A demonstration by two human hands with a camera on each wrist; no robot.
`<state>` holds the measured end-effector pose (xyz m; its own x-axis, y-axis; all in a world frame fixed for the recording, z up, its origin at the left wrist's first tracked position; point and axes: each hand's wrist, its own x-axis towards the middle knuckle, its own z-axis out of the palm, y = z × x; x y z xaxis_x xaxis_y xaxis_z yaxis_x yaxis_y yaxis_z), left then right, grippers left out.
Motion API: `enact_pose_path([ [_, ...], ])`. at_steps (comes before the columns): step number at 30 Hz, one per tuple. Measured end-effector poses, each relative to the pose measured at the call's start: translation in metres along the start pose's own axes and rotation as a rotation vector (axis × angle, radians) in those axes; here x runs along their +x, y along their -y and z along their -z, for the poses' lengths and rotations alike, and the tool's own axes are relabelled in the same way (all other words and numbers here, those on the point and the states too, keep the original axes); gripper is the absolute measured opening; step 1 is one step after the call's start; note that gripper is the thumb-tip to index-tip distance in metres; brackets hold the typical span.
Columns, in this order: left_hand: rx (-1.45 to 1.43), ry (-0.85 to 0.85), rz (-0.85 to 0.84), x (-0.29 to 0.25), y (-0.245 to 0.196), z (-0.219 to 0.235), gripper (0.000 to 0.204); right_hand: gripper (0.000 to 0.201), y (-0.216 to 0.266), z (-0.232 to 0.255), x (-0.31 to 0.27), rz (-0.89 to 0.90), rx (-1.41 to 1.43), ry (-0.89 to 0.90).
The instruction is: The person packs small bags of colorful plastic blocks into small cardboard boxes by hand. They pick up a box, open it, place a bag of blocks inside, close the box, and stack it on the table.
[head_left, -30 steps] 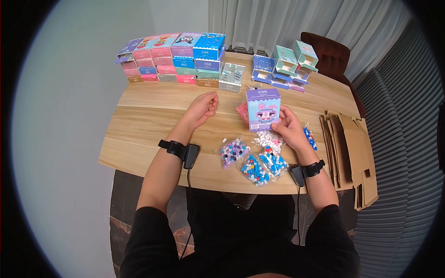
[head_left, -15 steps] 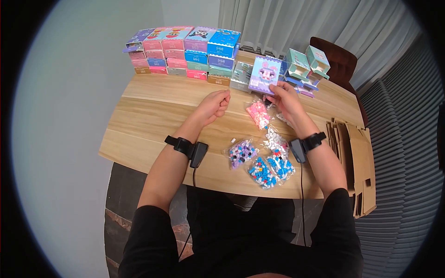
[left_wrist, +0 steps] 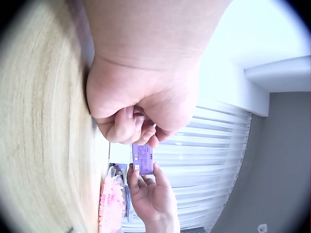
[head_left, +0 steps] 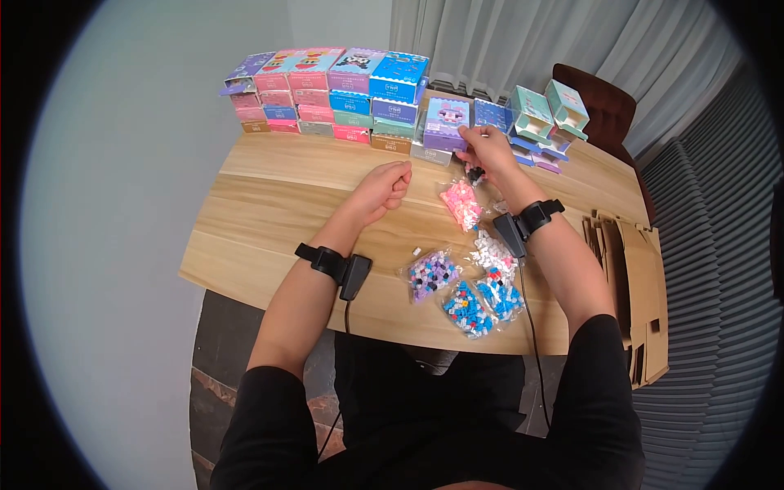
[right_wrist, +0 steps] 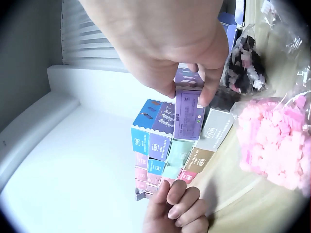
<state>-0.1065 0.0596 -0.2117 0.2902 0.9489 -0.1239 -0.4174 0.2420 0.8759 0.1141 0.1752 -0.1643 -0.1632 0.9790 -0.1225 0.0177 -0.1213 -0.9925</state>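
Up at the back of the table, my right hand (head_left: 492, 155) grips a small purple cardboard box (head_left: 446, 121) with a pixel-style character on its face. In the right wrist view, thumb and fingers pinch the box's two sides. Its lower end overlaps a grey box (head_left: 430, 153) at the right end of the stacked row. My left hand (head_left: 382, 194) rests on the wood left of centre, fingers loosely curled with nothing seen in them. Nearest the right hand lie a bag of dark and pale pieces (right_wrist: 245, 68) and a bag of pink pieces (head_left: 461, 204).
A wall of stacked colourful boxes (head_left: 314, 98) stands back left; several opened boxes (head_left: 531, 114) are back right. Bags of purple-white (head_left: 433, 273), white (head_left: 494, 251) and blue pieces (head_left: 467, 310) lie nearer the front edge. Flattened brown cardboard (head_left: 633, 286) covers the right side.
My right hand has carried the purple box from mid-table back and leftward to the grey box, uncovering the pink bag. The left hand keeps its place on the table while the head view shifts slightly.
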Motion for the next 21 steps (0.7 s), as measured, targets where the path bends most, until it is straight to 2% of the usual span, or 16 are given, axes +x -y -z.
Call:
enact_pose_path([
  [5, 0.002, 0.007, -0.003, 0.000, 0.000, 0.000, 0.027, 0.026, -0.001, 0.001, -0.001, 0.018, -0.097, 0.049],
  [8, -0.001, 0.007, -0.007, 0.000, 0.001, 0.000, 0.026, 0.025, 0.000, 0.001, -0.007, 0.031, -0.107, 0.166],
  [13, -0.002, -0.002, -0.002, -0.001, -0.001, -0.002, 0.026, 0.025, 0.002, 0.012, -0.010, -0.012, -0.117, 0.233],
  [19, -0.009, 0.010, -0.004, 0.000, 0.000, 0.000, 0.026, 0.022, 0.017, 0.047, -0.035, 0.084, 0.036, 0.182],
  [21, -0.001, -0.002, -0.002, 0.000, 0.000, -0.001, 0.026, 0.022, 0.018, 0.064, -0.043, 0.018, 0.169, 0.179],
])
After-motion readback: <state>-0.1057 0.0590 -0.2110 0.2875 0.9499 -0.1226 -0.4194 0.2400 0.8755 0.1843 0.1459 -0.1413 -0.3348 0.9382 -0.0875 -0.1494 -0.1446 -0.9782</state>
